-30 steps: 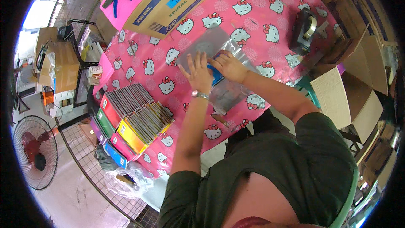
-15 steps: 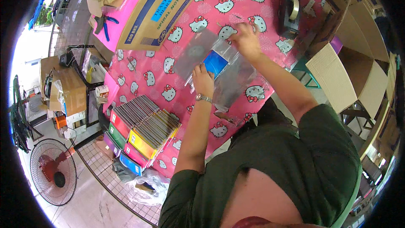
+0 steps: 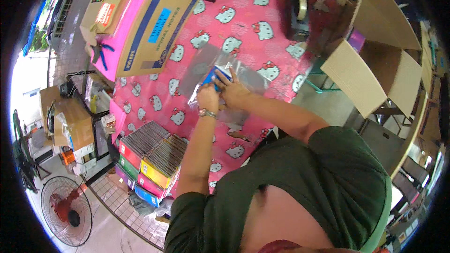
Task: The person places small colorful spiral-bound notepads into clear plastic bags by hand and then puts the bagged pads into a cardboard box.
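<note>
A small blue spiral notebook (image 3: 209,78) lies on clear plastic sleeves (image 3: 251,82) in the middle of the table. My left hand (image 3: 207,96) is curled around the notebook's near edge, its fingers bent and partly hidden. Over the notebook's right side, my right hand (image 3: 233,92) lies with its fingers stretched apart, touching the cover and the plastic. The two hands are close together and cover much of the notebook. Whether the notebook is inside a sleeve or on top of it, I cannot tell.
Stacks of spiral notebooks (image 3: 154,152) stand at the table's left near edge. A large carton (image 3: 161,23) is at the far left, with blue-handled pliers (image 3: 104,55) beside it. A black tape dispenser (image 3: 298,16) sits at the far right, near an open carton (image 3: 356,77).
My right hand has come from the plastic's far right side down onto the notebook, next to my left hand. The left fingers have curled in at the near edge. The whole view has shifted somewhat.
</note>
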Available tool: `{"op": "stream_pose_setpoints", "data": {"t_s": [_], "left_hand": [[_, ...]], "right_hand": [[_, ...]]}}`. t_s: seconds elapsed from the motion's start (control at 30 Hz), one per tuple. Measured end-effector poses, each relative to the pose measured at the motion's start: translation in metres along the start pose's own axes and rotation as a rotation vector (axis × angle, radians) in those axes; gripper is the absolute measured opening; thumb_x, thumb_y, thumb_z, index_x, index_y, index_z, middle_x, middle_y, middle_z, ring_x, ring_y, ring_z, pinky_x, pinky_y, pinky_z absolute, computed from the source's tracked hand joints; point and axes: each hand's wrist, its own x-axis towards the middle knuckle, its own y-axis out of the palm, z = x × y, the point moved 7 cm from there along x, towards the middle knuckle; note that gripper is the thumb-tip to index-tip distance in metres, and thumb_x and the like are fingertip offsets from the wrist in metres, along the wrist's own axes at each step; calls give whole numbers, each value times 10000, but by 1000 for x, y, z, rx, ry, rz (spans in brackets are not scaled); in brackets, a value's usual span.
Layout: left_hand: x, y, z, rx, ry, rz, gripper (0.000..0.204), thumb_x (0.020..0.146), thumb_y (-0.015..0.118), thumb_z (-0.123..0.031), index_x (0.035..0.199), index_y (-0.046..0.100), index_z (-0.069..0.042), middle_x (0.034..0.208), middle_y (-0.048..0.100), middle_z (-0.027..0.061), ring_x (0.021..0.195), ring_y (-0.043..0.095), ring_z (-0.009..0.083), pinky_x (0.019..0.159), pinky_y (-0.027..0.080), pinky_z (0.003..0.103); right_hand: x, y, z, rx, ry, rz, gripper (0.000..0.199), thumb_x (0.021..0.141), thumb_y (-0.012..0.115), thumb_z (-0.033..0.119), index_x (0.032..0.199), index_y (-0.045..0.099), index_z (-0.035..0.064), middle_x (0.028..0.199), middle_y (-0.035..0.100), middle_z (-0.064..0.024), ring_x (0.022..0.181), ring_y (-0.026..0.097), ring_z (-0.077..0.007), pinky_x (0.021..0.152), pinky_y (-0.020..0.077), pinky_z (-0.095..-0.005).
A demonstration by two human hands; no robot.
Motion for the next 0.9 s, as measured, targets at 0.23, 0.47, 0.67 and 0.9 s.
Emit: {"op": "stream_pose_setpoints", "data": {"t_s": [0.23, 0.47, 0.67, 0.9], "left_hand": [[-3, 16, -16, 134, -32, -7, 415, 813, 563, -199, 1116, 572, 85, 1064, 618, 229, 1000, 604, 341, 832, 513, 401], [-19, 16, -29, 193, -6, 75, 567, 857, 530, -259, 1269, 441, 121, 1301, 477, 291, 1218, 477, 379, 1052, 353, 426], [-31, 20, -14, 11, -104, -26, 559, 839, 560, -244, 1284, 456, 78, 1311, 482, 268, 1246, 457, 365, 1063, 342, 415], [-42, 21, -9, -165, -173, -240, 477, 817, 623, -256, 1229, 563, -24, 1305, 516, 195, 1214, 495, 332, 1055, 364, 385]], "right_hand": [[-201, -46, -311, 323, 1168, -1377, 256, 875, 611, 232, 915, 644, -19, 775, 642, -140, 814, 657, -219, 662, 496, -372], [-179, -8, -311, 1685, 958, -1131, 154, 868, 645, 239, 849, 649, 87, 744, 573, 30, 662, 478, -90, 604, 365, -236], [-173, 59, -243, 2050, 744, -1139, 127, 953, 496, 217, 888, 518, 110, 756, 491, 47, 616, 416, -78, 537, 357, -235], [36, -30, -86, 1194, -94, 13, 111, 825, 650, 164, 858, 632, 60, 713, 610, -60, 601, 529, -132, 537, 406, -273]]}}
